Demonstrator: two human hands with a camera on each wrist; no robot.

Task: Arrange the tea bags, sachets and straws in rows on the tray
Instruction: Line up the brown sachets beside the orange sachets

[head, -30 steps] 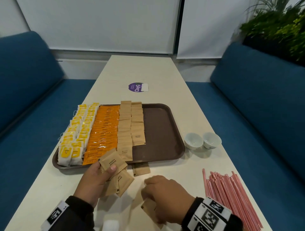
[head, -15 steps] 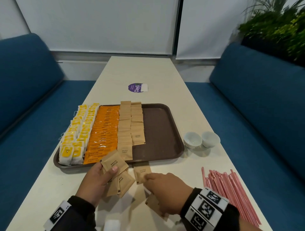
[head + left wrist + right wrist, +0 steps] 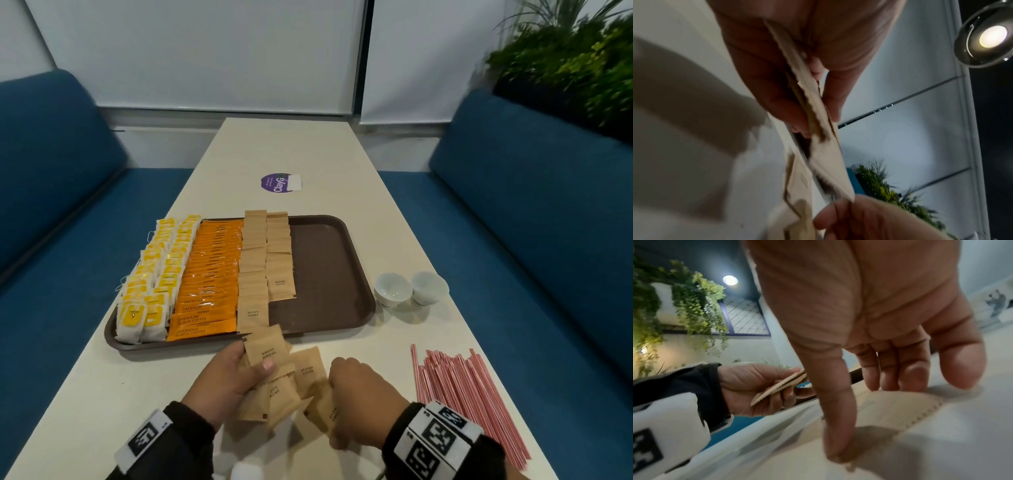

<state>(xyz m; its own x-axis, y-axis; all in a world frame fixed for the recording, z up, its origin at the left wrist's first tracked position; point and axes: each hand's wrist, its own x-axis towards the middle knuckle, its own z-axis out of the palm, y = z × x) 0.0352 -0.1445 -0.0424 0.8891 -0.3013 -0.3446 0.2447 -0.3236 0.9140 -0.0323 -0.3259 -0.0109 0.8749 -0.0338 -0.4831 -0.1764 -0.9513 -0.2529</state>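
- Tea bags [image 3: 144, 291] are laid in two rows along the left side of the brown tray [image 3: 329, 274], which is set on the counter [image 3: 102, 394].
- Orange coffee sachets [image 3: 209, 281] are lined up in one row just beside the tea bags.
- Brown sugar sachets [image 3: 253, 267] are laid in two rows next to the orange row; the right-hand row is shorter.
- The right part of the tray is seen bare.
- Red straws [image 3: 462, 390] are bundled on the counter, right of the tray and well apart from it.
- Two white cups [image 3: 411, 291] are placed between the tray and the straws.
- A fanned stack of loose sugar sachets [image 3: 267, 354] is pinched by the left hand [image 3: 222, 380], thumb on top, fingers [image 3: 789, 394] curled beneath.
- The right hand [image 3: 363, 394] is lowered over a sachet on the counter [image 3: 890, 410]; fingertips [image 3: 838, 454] are pressed against it, thumb held apart.
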